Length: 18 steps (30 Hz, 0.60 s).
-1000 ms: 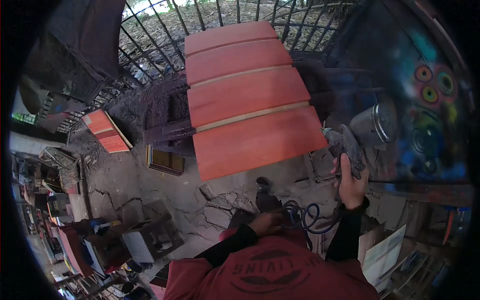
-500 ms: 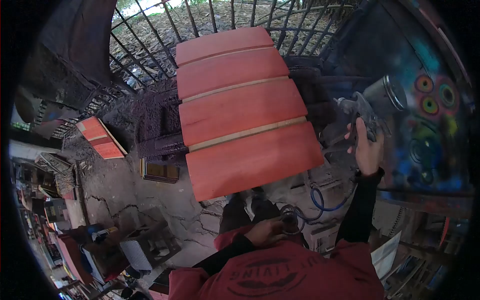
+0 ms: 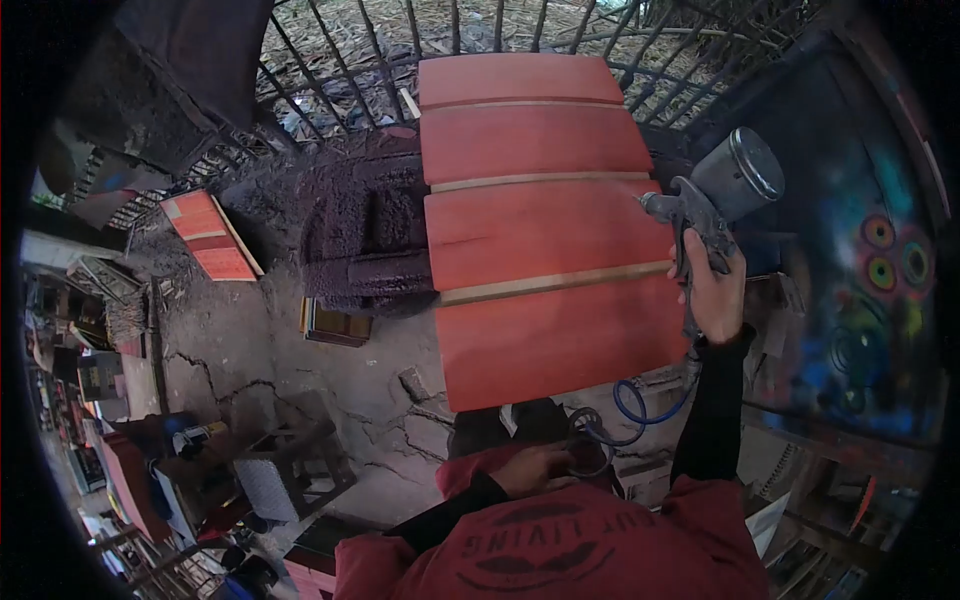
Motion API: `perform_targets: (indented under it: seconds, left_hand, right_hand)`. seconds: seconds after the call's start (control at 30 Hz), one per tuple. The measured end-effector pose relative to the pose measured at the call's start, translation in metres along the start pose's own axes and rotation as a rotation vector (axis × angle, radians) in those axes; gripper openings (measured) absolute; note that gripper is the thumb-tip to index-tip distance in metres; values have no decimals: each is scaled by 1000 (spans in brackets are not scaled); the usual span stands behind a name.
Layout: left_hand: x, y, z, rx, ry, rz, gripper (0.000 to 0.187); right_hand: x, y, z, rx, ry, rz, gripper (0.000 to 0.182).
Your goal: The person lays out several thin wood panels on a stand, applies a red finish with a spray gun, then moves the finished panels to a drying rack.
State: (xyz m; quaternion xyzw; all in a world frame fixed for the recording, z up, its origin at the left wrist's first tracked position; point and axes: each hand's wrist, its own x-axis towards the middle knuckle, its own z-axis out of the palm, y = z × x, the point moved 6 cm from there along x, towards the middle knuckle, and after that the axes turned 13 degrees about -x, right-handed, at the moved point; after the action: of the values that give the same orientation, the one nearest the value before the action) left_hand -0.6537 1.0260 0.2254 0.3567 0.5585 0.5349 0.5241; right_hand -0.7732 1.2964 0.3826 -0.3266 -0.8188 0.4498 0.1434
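Observation:
Several red panels (image 3: pixel 550 235) lie side by side before me, with bare wood-coloured strips between them. My right hand (image 3: pixel 715 290) is wrapped round a spray gun (image 3: pixel 690 210) with a metal cup (image 3: pixel 740 175) on top. The gun's nozzle points left over the right edge of the panels. A blue coiled hose (image 3: pixel 640 415) hangs below them. My left hand (image 3: pixel 535 470) rests near my waist beside the hose coils, its fingers bent; what they hold, if anything, is hidden.
A dark, paint-crusted support (image 3: pixel 365 235) stands under the panels' left side. A paint-stained board (image 3: pixel 860 300) is at the right, a metal fence (image 3: pixel 455 30) behind. A red panel (image 3: pixel 210 235) leans at the left; a stool (image 3: pixel 295 465) stands lower left.
My right hand has brought the spray gun from beside the panels to over their right edge. The view has shifted, so the panels appear further right. My left hand remains near my waist.

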Motion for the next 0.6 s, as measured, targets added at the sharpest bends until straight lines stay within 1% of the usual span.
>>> perform_targets:
  seconds: [0.03, 0.1, 0.23, 0.33, 0.4, 0.43, 0.47, 0.53, 0.6]
  left_hand:
    - [-2, 4, -6, -4, 10, -2, 29]
    - [-6, 7, -11, -15, -35, -32, 30]
    - [-15, -18, -11, -73, -27, -51, 30]
    - [-22, -28, -13, -106, -12, -4, 32]
    - [-28, -27, -19, -76, 21, 35, 32]
    - [-30, -28, -22, -76, 29, 34, 32]
    - [-33, -31, -23, -99, -3, -2, 33]
    - [-36, -31, -28, -122, -32, -32, 34]
    - [-40, -24, -32, -124, -69, -35, 36]
  right_hand:
    - [-2, -9, 8, 0, -10, -3, 24]
    - [-6, -27, 26, -35, -50, -12, 22]
    - [-12, -42, 60, -36, -137, -63, 20]
    - [-20, -61, 87, -32, -192, -95, 20]
    - [-26, -77, 104, 25, -238, -147, 18]
    - [-28, -81, 112, 41, -265, -134, 18]
    - [-31, -84, 120, 42, -270, -138, 18]
    - [-36, -95, 135, 70, -278, -240, 21]
    - [-42, -101, 145, 95, -311, -209, 23]
